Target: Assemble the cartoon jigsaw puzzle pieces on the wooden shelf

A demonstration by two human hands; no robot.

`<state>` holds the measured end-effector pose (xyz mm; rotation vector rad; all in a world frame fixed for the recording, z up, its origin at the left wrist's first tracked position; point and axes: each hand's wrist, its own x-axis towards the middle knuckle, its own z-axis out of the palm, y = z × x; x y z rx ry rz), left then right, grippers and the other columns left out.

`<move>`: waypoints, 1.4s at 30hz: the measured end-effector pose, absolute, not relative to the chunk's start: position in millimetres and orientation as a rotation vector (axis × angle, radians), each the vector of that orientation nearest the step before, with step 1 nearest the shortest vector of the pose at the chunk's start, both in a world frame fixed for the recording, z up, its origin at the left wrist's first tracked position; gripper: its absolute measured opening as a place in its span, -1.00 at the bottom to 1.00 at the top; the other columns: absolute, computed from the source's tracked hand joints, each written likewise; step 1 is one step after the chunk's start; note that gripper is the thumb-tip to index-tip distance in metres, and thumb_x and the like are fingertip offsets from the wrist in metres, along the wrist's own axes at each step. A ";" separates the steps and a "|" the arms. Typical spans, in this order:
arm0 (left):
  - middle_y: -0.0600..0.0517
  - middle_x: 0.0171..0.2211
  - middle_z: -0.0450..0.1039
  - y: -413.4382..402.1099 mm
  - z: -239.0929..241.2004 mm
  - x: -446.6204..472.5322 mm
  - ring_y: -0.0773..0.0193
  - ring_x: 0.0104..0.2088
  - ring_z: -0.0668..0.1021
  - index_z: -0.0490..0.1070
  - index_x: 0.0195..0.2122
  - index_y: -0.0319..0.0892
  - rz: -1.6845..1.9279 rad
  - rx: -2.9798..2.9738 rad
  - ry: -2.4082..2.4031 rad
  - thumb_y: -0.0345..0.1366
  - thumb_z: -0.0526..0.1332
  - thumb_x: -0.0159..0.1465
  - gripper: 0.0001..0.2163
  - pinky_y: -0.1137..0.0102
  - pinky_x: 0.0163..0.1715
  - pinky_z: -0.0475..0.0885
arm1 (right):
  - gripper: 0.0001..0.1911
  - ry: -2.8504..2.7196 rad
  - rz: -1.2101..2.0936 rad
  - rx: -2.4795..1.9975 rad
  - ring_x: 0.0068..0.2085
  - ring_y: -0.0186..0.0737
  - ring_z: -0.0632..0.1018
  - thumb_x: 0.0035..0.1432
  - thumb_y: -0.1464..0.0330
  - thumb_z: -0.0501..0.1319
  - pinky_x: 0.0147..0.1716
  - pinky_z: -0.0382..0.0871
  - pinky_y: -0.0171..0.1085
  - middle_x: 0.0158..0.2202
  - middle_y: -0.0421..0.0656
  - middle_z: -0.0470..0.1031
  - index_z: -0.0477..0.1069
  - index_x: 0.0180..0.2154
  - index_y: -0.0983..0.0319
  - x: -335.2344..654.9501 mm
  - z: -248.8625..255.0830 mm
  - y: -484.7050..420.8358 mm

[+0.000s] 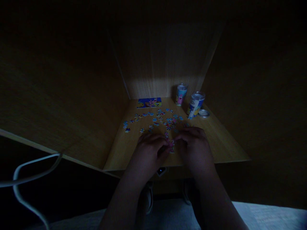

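Observation:
Close to the front edge of a wooden desk surface [129, 150], both hands meet over a few pink jigsaw puzzle pieces [171, 144]. My left hand [151, 147] pinches the left side of these pieces between thumb and fingers. From the right, the fingertips of my right hand [193, 145] close on the same pieces at their upper right edge. Beyond the hands lie several loose jigsaw pieces [169, 123], mostly blue with some red and pink. The dim light hides the exact joins between the pieces held.
A colourful picture card [149, 102] lies at the back left. Two printed cans with clear tops, one farther back [181, 95] and one nearer [195, 104], stand at the back right beside a round lid [203, 113]. Wooden panels enclose the sides. A white cable [31, 209] hangs at left.

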<state>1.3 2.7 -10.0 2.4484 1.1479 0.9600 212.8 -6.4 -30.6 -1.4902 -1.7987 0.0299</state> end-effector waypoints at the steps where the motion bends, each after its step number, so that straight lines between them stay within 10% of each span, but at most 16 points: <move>1: 0.11 -0.08 0.77 2.7 -10.1 1.2 0.11 -0.04 0.74 0.63 -0.15 -0.03 0.959 2.448 1.146 -0.43 0.49 0.43 -0.86 0.03 0.16 0.52 | -0.71 -1.802 0.037 -1.484 0.13 0.14 0.57 0.34 0.52 0.29 0.20 0.46 0.07 -0.09 -0.04 0.73 0.76 -0.26 0.09 213.1 -30.6 -6.3; 42: 0.10 -0.08 0.78 1.6 -6.2 2.5 0.11 -0.06 0.74 0.63 -0.14 -0.03 0.977 2.448 1.137 -0.45 0.50 0.42 -0.85 0.04 0.13 0.52 | -0.72 -1.792 0.075 -1.497 0.11 0.13 0.58 0.37 0.53 0.25 0.18 0.45 0.05 -0.10 -0.04 0.72 0.71 -0.25 0.12 212.2 -26.9 -7.0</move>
